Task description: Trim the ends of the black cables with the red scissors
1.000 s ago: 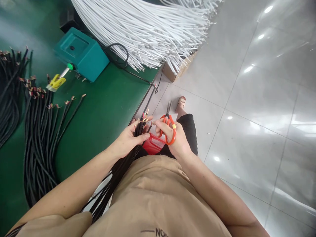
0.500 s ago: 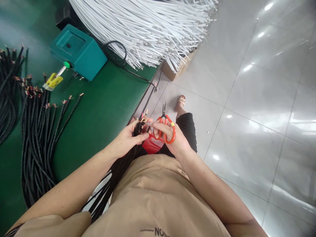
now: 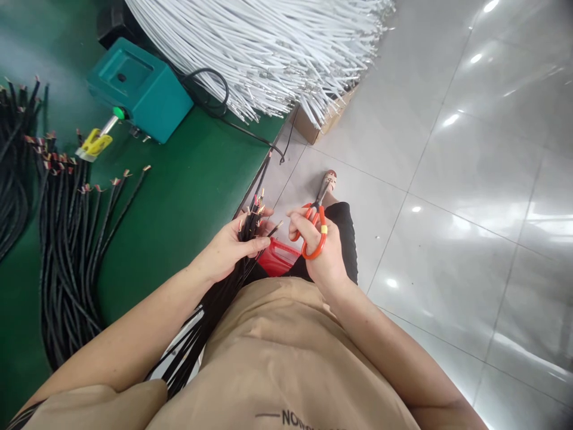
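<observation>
My left hand [image 3: 228, 248] is closed around a bundle of black cables [image 3: 224, 304], with colored wire ends showing above the fingers. One cable end [image 3: 276, 228] sticks out to the right, between thumb and fingers. A little to the right, my right hand [image 3: 324, 254] grips scissors [image 3: 323, 230] with orange handles and a yellow band; their dark blades point up and away. The scissors are apart from the cables. Below the hands is a red container [image 3: 278, 258], partly covered by the cables and my right hand.
On the green table [image 3: 179, 209] at left lie more black cables [image 3: 67, 257] with stripped ends. A teal device [image 3: 141, 89] with a yellow clip [image 3: 95, 143] stands behind them. White cables [image 3: 268, 54] overhang a cardboard box [image 3: 308, 126]. A black cord [image 3: 250, 132] crosses the table edge.
My right hand has moved right, away from the cable end, and the scissors have tilted to the right. My left hand keeps its hold on the cables.
</observation>
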### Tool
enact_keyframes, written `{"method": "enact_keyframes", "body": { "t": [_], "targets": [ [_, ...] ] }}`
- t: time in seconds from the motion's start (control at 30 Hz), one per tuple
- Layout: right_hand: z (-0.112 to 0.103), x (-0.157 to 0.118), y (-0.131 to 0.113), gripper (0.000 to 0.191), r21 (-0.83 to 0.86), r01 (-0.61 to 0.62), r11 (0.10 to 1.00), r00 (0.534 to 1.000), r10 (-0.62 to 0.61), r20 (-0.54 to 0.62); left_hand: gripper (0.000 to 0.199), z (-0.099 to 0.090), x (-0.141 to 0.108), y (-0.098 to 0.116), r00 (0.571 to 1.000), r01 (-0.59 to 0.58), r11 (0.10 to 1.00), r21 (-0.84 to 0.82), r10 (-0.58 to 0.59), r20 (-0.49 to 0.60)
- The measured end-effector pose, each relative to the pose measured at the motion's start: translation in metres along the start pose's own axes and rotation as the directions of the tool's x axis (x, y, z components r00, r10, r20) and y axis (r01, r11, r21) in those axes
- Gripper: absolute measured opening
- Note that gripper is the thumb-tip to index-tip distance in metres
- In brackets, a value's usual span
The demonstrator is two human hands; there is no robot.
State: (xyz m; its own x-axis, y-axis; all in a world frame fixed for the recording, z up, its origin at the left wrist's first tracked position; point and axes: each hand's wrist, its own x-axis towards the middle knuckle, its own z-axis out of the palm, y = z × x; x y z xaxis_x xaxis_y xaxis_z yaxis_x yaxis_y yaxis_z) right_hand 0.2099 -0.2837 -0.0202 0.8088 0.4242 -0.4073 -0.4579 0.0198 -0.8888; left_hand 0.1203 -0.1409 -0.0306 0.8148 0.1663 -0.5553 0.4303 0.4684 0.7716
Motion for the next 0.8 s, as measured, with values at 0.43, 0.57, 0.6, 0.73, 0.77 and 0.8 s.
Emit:
{"method": "enact_keyframes", "body": {
  "t": [0.43,0.57,0.6,0.73,0.77,0.8],
  "targets": [
    [0.007,-0.010,-0.001,0.012,-0.182,0.100,0.978,0.993,-0.087,0.077,0.037,0.001,0.001,0.003,0.989,0.129,0.975,-0.179,-0.115,0.089],
    [0.009,-0.004,0.012,0.013,-0.240,0.035,0.970,0.990,-0.001,0.139,0.042,0.002,0.001,0.000,0.992,0.105,0.985,-0.140,-0.094,0.088],
    [0.010,-0.003,0.015,0.014,-0.266,0.037,0.963,0.990,0.001,0.141,0.042,0.002,0.001,-0.001,0.993,0.094,0.987,-0.130,-0.083,0.090],
    [0.012,0.001,0.019,0.016,-0.271,-0.010,0.963,0.994,0.040,0.104,0.035,0.003,0.001,-0.003,0.994,0.083,0.991,-0.106,-0.075,0.078],
    [0.012,0.001,0.018,0.016,-0.243,-0.034,0.969,0.993,0.060,0.099,0.034,0.003,0.001,-0.003,0.994,0.090,0.990,-0.106,-0.082,0.075],
    [0.012,0.001,0.017,0.015,-0.214,-0.057,0.975,0.992,0.080,0.100,0.034,0.003,0.001,-0.004,0.993,0.094,0.990,-0.107,-0.086,0.076]
  ]
}}
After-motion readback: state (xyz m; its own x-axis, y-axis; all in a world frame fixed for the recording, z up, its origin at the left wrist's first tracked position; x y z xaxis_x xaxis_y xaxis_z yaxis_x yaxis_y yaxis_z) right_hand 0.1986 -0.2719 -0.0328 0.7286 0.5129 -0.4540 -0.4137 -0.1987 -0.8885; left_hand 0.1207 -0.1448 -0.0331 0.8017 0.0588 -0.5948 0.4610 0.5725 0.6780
